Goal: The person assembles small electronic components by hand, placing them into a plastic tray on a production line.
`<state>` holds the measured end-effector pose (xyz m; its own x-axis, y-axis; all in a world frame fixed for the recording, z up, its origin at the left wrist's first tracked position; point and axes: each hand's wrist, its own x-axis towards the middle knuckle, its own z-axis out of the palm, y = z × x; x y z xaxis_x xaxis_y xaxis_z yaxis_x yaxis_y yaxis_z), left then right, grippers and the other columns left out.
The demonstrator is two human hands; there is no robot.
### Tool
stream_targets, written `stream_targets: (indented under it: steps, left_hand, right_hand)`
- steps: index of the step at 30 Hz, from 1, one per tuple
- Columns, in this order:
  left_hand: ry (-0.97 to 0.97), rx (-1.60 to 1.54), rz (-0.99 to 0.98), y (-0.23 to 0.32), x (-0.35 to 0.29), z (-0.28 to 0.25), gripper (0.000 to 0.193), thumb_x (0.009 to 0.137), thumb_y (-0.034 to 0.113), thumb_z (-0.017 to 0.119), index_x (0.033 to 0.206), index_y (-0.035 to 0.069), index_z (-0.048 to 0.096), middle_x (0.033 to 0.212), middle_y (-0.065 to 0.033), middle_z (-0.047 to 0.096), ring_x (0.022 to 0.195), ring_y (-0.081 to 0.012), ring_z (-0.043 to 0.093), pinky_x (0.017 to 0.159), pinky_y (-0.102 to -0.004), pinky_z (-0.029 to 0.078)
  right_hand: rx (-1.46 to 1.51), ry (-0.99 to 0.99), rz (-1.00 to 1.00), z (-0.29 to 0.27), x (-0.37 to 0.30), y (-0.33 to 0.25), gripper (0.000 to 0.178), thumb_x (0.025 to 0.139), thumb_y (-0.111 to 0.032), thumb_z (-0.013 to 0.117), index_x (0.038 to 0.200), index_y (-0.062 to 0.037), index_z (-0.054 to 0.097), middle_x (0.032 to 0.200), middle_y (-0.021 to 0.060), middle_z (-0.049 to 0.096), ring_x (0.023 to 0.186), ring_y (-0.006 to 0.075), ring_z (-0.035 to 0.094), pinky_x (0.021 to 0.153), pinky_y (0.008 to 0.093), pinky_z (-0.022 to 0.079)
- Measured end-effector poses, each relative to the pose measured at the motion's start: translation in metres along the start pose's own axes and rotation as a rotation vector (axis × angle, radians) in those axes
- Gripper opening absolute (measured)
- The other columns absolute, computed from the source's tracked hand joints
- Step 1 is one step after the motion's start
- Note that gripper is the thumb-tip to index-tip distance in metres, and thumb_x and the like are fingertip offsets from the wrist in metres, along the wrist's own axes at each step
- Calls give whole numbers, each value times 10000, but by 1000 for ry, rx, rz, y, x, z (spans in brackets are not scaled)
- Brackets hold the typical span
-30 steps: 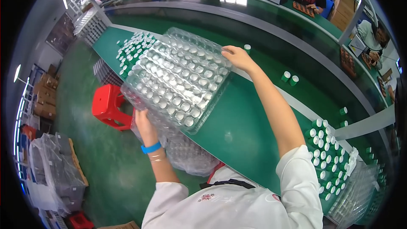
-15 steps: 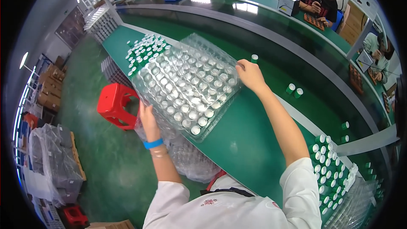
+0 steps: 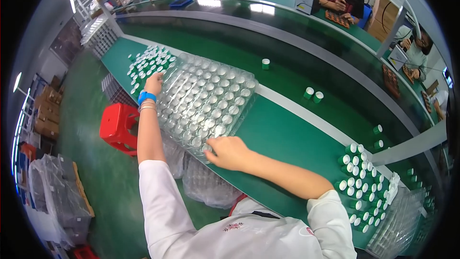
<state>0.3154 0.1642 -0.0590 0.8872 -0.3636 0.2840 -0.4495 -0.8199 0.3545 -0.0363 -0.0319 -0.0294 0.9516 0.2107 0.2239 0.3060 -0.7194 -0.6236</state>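
A clear plastic tray (image 3: 206, 97) with many round pockets lies on the green bench, and white-topped round pieces show through it. Another clear sheet appears to lie over it. My left hand (image 3: 153, 85), with a blue band at the wrist, is at the tray's left edge, fingers curled against the rim. At the near corner, my right hand (image 3: 229, 152) rests on the tray with thumb and forefinger apart around one pocket. Beyond my left hand stands a cluster of small green cylinders with white tops (image 3: 152, 62).
More green cylinders (image 3: 362, 182) crowd the bench at right, beside stacked clear trays (image 3: 397, 225). A few stand on the green conveyor (image 3: 287, 74) beyond the bench. A red stool (image 3: 117, 127) and bagged trays (image 3: 206, 187) are at the near side. People work across the line.
The tray's cover now lies flatter on the bench. My left hand has moved up to the far-left edge; my right hand has left the right edge for the near corner.
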Motion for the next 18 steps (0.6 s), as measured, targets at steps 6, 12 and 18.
stream_targets:
  steps: [6, 12, 18]
  left_hand:
    - [57, -39, 98, 12, 16, 14, 334, 717, 32, 584, 1040, 117, 593, 891, -161, 614, 842, -294, 589, 745, -361, 460]
    - [6, 14, 87, 17, 23, 13, 366, 728, 49, 567, 1088, 119, 563, 883, -179, 611, 848, -310, 587, 758, -367, 456]
    - [365, 166, 330, 98, 34, 1, 431, 731, 120, 583, 1147, 61, 486, 1031, -190, 541, 964, -347, 506, 815, -423, 409]
  right_hand:
    - [16, -8, 77, 2, 2, -5, 272, 810, -278, 482, 800, -9, 522, 682, 168, 581, 642, 342, 585, 573, 434, 465]
    - [3, 58, 14, 0, 0, 0, 262, 797, -252, 486, 806, 7, 523, 644, 159, 583, 586, 323, 593, 519, 425, 466]
    - [-315, 53, 334, -113, -6, 30, 245, 738, -215, 455, 822, 2, 532, 720, 191, 591, 664, 337, 590, 591, 437, 475]
